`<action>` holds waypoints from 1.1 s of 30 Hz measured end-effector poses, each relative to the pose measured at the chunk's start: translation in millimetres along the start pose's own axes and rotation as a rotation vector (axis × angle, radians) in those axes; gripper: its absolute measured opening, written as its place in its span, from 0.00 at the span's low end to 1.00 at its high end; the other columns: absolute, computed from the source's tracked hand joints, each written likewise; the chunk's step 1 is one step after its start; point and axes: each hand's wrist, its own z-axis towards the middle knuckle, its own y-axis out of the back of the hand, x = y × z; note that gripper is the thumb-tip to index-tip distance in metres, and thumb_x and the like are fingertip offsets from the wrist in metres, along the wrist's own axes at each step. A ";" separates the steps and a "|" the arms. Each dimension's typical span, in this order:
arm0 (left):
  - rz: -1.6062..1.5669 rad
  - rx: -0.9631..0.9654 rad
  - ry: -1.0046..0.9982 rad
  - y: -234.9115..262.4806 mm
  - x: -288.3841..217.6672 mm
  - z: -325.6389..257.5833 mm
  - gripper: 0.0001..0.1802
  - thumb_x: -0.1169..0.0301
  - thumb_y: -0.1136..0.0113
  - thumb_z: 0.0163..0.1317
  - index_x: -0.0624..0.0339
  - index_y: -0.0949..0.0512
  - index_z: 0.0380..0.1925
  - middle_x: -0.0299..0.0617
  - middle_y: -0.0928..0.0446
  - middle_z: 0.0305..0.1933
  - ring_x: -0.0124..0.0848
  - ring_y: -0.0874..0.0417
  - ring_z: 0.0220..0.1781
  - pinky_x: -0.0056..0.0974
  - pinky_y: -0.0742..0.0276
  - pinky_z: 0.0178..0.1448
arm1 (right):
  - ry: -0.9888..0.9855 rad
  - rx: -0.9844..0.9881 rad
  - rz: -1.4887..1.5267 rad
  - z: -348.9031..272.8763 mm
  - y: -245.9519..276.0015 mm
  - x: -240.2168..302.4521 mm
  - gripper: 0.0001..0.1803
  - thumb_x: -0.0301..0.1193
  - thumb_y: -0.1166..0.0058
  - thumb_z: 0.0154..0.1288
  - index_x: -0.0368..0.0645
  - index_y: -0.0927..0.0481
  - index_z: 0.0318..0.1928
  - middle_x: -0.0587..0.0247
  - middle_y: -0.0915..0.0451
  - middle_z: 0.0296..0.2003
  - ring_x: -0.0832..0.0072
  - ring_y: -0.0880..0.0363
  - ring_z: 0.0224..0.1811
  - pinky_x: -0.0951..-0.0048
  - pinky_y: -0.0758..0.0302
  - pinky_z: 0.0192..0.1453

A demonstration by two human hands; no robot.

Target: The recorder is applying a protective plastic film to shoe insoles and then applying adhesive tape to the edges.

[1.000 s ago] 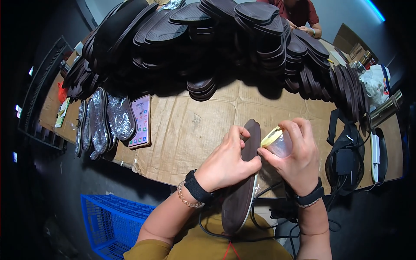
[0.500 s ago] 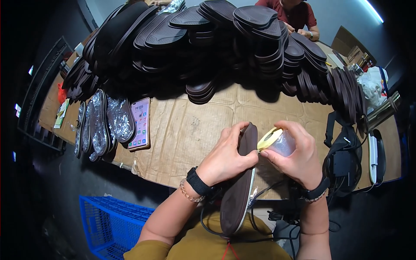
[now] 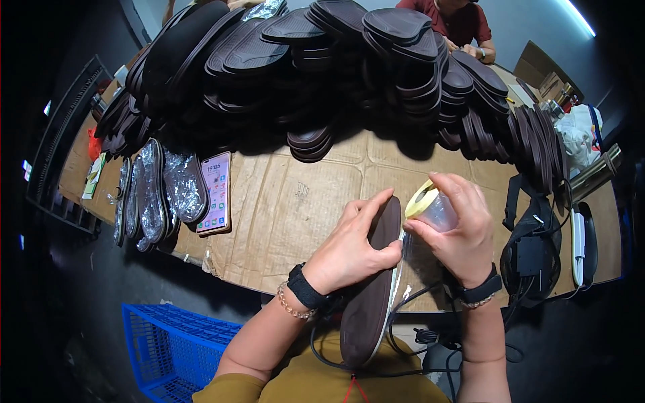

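Note:
My left hand (image 3: 356, 245) grips a dark brown shoe insole (image 3: 368, 316), held up on its edge over the table's near side. Its thumb presses on the pale edge and the fingers lie over the upper end. Between the thumb and fingers of my right hand (image 3: 463, 232) is a translucent roll (image 3: 440, 211) with a pale yellow ring at its end. The roll is just right of the insole's upper part. A thin clear strip seems to run down along the insole's edge below it.
Stacks of dark insoles (image 3: 396, 60) line the far side of the cardboard-covered table (image 3: 269, 221). Plastic-wrapped insoles (image 3: 151, 191) and a phone (image 3: 215, 191) lie left. A black bag with cables (image 3: 531, 248) lies right. A blue crate (image 3: 175, 349) stands below. Another person (image 3: 460, 27) sits opposite.
My right hand and the roll have moved slightly up and away from the insole's edge, and the roll has tilted. My left hand still grips the insole, which has barely moved.

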 end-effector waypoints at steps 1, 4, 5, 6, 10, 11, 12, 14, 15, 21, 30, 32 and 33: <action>-0.007 0.007 0.009 1.1 -1.8 -0.3 0.47 0.61 0.32 0.62 0.48 0.40 0.80 0.58 0.32 0.67 0.47 0.26 0.66 0.43 0.27 0.72 | 0.001 0.001 0.000 -0.2 -0.8 0.5 0.39 0.35 0.18 0.42 0.42 0.18 0.59 0.51 0.17 0.52 0.52 0.19 0.53 0.56 0.22 0.58; -0.011 0.004 0.014 0.9 -3.0 -0.3 0.46 0.61 0.32 0.62 0.48 0.40 0.80 0.57 0.32 0.67 0.47 0.26 0.66 0.43 0.28 0.72 | 0.024 -0.007 -0.039 0.4 -2.8 1.7 0.41 0.36 0.18 0.42 0.44 0.18 0.60 0.52 0.18 0.51 0.53 0.19 0.52 0.56 0.22 0.57; -0.008 -0.007 0.007 0.6 -3.2 -0.2 0.46 0.62 0.32 0.62 0.48 0.39 0.80 0.57 0.32 0.67 0.47 0.26 0.66 0.43 0.28 0.72 | 0.038 -0.004 -0.058 1.6 -2.9 3.4 0.41 0.36 0.18 0.42 0.44 0.18 0.61 0.52 0.18 0.51 0.53 0.19 0.51 0.56 0.22 0.57; -0.009 -0.006 0.008 0.4 -3.0 0.0 0.46 0.62 0.32 0.62 0.48 0.39 0.80 0.57 0.32 0.67 0.47 0.26 0.66 0.43 0.28 0.72 | 0.052 -0.001 -0.079 1.9 -3.0 4.1 0.42 0.37 0.19 0.41 0.44 0.19 0.61 0.52 0.19 0.51 0.53 0.19 0.51 0.56 0.22 0.56; -0.001 -0.003 0.023 -0.2 -4.4 -0.3 0.46 0.62 0.32 0.61 0.48 0.39 0.80 0.56 0.32 0.66 0.47 0.26 0.66 0.43 0.28 0.72 | 0.044 0.007 -0.089 0.6 -3.9 3.8 0.42 0.37 0.19 0.41 0.45 0.19 0.62 0.52 0.19 0.51 0.53 0.19 0.51 0.55 0.23 0.57; -0.008 -0.002 0.027 -0.3 -4.6 -0.4 0.46 0.62 0.32 0.61 0.48 0.39 0.80 0.56 0.31 0.66 0.47 0.26 0.65 0.43 0.28 0.72 | 0.041 0.009 -0.089 0.4 -4.1 3.8 0.42 0.38 0.19 0.42 0.45 0.19 0.62 0.52 0.19 0.51 0.53 0.19 0.51 0.55 0.23 0.57; -0.008 -0.001 0.028 -0.5 -4.1 -0.6 0.46 0.62 0.32 0.61 0.48 0.39 0.80 0.56 0.31 0.66 0.47 0.26 0.65 0.43 0.28 0.72 | 0.037 0.012 -0.090 -0.1 -4.2 4.0 0.42 0.38 0.19 0.42 0.45 0.19 0.62 0.52 0.19 0.51 0.53 0.19 0.51 0.55 0.23 0.57; -0.012 -0.001 0.025 -0.6 -3.2 -0.7 0.46 0.62 0.32 0.61 0.48 0.39 0.80 0.56 0.31 0.66 0.47 0.26 0.66 0.43 0.28 0.72 | 0.033 0.016 -0.092 -0.5 -5.2 4.4 0.42 0.38 0.19 0.42 0.45 0.19 0.62 0.52 0.19 0.51 0.53 0.19 0.52 0.55 0.23 0.57; -0.012 -0.001 0.026 -0.7 -3.1 -0.9 0.46 0.62 0.32 0.61 0.48 0.39 0.80 0.56 0.31 0.66 0.47 0.26 0.66 0.43 0.28 0.72 | 0.030 0.020 -0.094 -0.7 -5.5 4.7 0.42 0.38 0.19 0.42 0.45 0.19 0.62 0.52 0.19 0.51 0.54 0.19 0.52 0.55 0.23 0.57; -0.016 0.003 0.030 -0.5 -3.4 -0.6 0.46 0.62 0.33 0.62 0.49 0.39 0.80 0.55 0.31 0.66 0.46 0.26 0.63 0.42 0.27 0.70 | 0.005 0.023 -0.118 -1.2 -6.2 7.4 0.41 0.37 0.19 0.43 0.45 0.19 0.62 0.53 0.19 0.52 0.54 0.19 0.53 0.55 0.23 0.58; -0.029 0.045 0.066 6.9 -4.6 11.4 0.43 0.59 0.34 0.61 0.49 0.37 0.77 0.59 0.32 0.65 0.48 0.25 0.62 0.45 0.26 0.71 | -0.033 0.077 -0.057 -0.1 -6.8 2.7 0.38 0.36 0.21 0.47 0.41 0.20 0.60 0.51 0.18 0.51 0.52 0.20 0.53 0.56 0.22 0.58; -0.031 0.062 0.111 7.5 -6.5 16.6 0.40 0.59 0.35 0.61 0.49 0.35 0.74 0.61 0.33 0.67 0.50 0.25 0.64 0.47 0.26 0.71 | -0.046 0.073 -0.038 -0.8 -9.1 1.3 0.37 0.35 0.22 0.47 0.40 0.20 0.60 0.50 0.17 0.50 0.51 0.19 0.51 0.55 0.22 0.57; -0.037 0.029 0.092 4.9 -1.7 19.3 0.38 0.61 0.35 0.60 0.52 0.34 0.71 0.57 0.30 0.66 0.46 0.25 0.65 0.46 0.27 0.72 | -0.062 0.069 -0.020 -1.1 -10.0 0.6 0.36 0.35 0.23 0.48 0.39 0.20 0.60 0.49 0.17 0.49 0.51 0.18 0.50 0.55 0.22 0.57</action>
